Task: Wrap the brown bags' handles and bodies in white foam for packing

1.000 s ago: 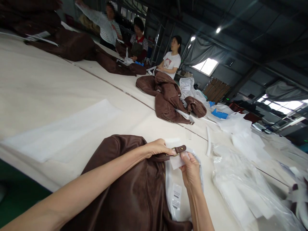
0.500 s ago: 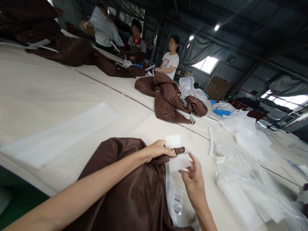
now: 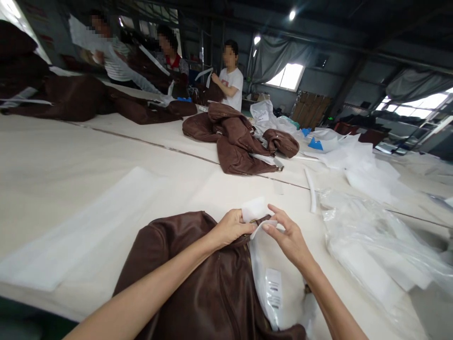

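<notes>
A dark brown leather bag (image 3: 191, 283) lies in front of me on the table. My left hand (image 3: 231, 227) is closed on its strap near a brass buckle (image 3: 254, 221), thumb on top. A small white wrapping sheet (image 3: 254, 208) lies under the buckle and strap end. My right hand (image 3: 288, 233) pinches the near edge of this sheet between thumb and fingers, folding it up over the strap. Most of the buckle is hidden by the sheet and fingers. Below, a clear plastic piece with a barcode label (image 3: 273, 288) lies along the bag's zip side.
More brown bags (image 3: 237, 137) lie across the seam of the pale table (image 3: 116, 153). A long white sheet (image 3: 81, 231) is at left. Clear plastic bags (image 3: 375, 241) and loose white sheets (image 3: 368, 160) spread at right. Several co-workers stand beyond the table, one in a white T-shirt (image 3: 231, 85).
My right hand has moved up and left onto the sheet and taken its near edge, which is now folded up over the strap. My left hand keeps its hold. The view has shifted slightly.
</notes>
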Demonstrator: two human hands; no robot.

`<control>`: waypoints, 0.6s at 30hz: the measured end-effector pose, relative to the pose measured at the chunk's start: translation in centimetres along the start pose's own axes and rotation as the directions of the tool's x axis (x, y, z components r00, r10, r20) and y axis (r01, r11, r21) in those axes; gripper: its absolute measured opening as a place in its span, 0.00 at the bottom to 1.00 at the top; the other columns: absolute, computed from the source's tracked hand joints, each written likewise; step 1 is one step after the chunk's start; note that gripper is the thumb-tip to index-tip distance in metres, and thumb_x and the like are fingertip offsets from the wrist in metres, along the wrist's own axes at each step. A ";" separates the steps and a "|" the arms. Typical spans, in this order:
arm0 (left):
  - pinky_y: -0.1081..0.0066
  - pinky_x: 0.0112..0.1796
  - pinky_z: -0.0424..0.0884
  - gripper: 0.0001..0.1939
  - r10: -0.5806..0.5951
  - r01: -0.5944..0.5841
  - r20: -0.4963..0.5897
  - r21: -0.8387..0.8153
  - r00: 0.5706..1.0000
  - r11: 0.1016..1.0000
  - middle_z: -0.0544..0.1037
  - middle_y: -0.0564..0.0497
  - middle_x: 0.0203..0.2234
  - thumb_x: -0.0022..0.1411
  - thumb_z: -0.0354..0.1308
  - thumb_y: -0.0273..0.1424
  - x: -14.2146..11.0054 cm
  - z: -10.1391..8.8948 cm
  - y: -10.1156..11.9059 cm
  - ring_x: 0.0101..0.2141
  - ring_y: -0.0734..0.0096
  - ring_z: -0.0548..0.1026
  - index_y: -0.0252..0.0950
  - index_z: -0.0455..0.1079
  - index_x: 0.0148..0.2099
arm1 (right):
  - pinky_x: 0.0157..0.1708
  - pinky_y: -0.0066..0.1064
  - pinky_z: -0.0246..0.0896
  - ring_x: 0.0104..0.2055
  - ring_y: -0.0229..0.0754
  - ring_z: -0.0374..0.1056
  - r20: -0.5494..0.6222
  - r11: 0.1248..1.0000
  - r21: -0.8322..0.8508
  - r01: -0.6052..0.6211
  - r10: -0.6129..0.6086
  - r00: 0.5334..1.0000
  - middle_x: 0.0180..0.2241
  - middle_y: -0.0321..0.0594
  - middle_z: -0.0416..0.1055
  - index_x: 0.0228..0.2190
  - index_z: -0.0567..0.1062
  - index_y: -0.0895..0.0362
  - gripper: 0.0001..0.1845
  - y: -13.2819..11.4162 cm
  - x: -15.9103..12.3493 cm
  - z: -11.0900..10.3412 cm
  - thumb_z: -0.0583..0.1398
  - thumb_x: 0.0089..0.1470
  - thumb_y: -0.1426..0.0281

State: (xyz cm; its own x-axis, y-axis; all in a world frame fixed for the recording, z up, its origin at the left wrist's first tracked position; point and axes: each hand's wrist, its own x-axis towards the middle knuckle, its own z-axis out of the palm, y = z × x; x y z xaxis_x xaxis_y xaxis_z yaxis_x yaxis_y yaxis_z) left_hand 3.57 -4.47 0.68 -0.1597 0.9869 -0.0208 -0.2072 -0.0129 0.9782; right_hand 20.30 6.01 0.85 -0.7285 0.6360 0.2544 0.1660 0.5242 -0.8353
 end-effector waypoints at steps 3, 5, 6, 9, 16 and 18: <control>0.73 0.36 0.66 0.19 0.023 -0.024 0.021 0.034 1.000 0.999 0.77 0.50 0.30 0.49 0.69 0.38 -0.1 0.0 -0.1 0.32 0.68 0.72 0.30 0.76 0.39 | 0.51 0.42 0.61 0.50 0.51 0.68 0.021 0.989 0.089 -0.117 0.115 0.993 0.46 0.44 0.75 0.34 0.77 0.54 0.15 0.0 0.4 0.6 0.62 0.51 0.56; 0.73 0.33 0.66 0.18 0.021 -0.022 0.016 0.075 1.000 0.997 0.77 0.50 0.28 0.51 0.68 0.40 -0.3 -0.1 -0.2 0.29 0.69 0.71 0.30 0.76 0.39 | 0.44 0.37 0.62 0.41 0.46 0.69 0.009 0.984 0.119 -0.134 0.134 0.991 0.35 0.39 0.74 0.36 0.77 0.55 0.15 0.0 0.6 0.8 0.63 0.50 0.57; 0.73 0.32 0.66 0.19 0.018 -0.018 0.004 0.099 1.000 0.995 0.76 0.51 0.27 0.53 0.67 0.41 -0.4 -0.2 -0.3 0.28 0.70 0.70 0.30 0.76 0.39 | 0.42 0.35 0.61 0.38 0.44 0.67 0.001 0.982 0.132 -0.133 0.134 0.991 0.32 0.37 0.73 0.34 0.76 0.55 0.14 0.0 0.6 0.9 0.63 0.49 0.58; 0.71 0.37 0.67 0.19 0.041 -0.033 -0.045 0.162 0.998 0.986 0.77 0.51 0.29 0.59 0.62 0.44 -0.8 -0.6 0.1 0.31 0.68 0.72 0.31 0.76 0.40 | 0.36 0.31 0.58 0.33 0.40 0.63 -0.023 0.975 0.181 -0.127 0.133 0.991 0.27 0.33 0.67 0.26 0.72 0.56 0.12 -0.2 0.6 1.1 0.63 0.50 0.60; 0.67 0.45 0.68 0.25 0.044 -0.048 0.028 0.135 0.999 0.990 0.79 0.46 0.38 0.54 0.67 0.44 -1.5 -0.4 0.6 0.42 0.59 0.74 0.30 0.74 0.48 | 0.34 0.29 0.55 0.31 0.38 0.60 0.002 0.963 0.240 -0.123 0.126 0.992 0.26 0.32 0.63 0.25 0.69 0.56 0.14 0.3 0.5 1.1 0.64 0.50 0.60; 0.69 0.42 0.69 0.25 0.017 -0.022 0.040 0.106 0.999 0.994 0.80 0.46 0.37 0.52 0.69 0.42 -1.4 -0.4 0.3 0.40 0.61 0.75 0.30 0.75 0.48 | 0.32 0.28 0.54 0.30 0.37 0.59 0.066 0.946 0.283 -0.159 0.146 0.987 0.26 0.30 0.63 0.29 0.69 0.56 0.16 0.8 0.9 0.3 0.67 0.46 0.60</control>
State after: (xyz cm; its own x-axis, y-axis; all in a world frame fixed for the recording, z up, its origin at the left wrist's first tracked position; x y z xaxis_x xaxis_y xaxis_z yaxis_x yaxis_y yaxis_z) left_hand 3.33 -5.91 0.88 -0.1248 0.9922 0.0044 -0.1006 -0.0171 0.9948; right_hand 19.57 6.82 0.28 -0.7387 0.6670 0.0972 0.0842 0.2343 -0.9685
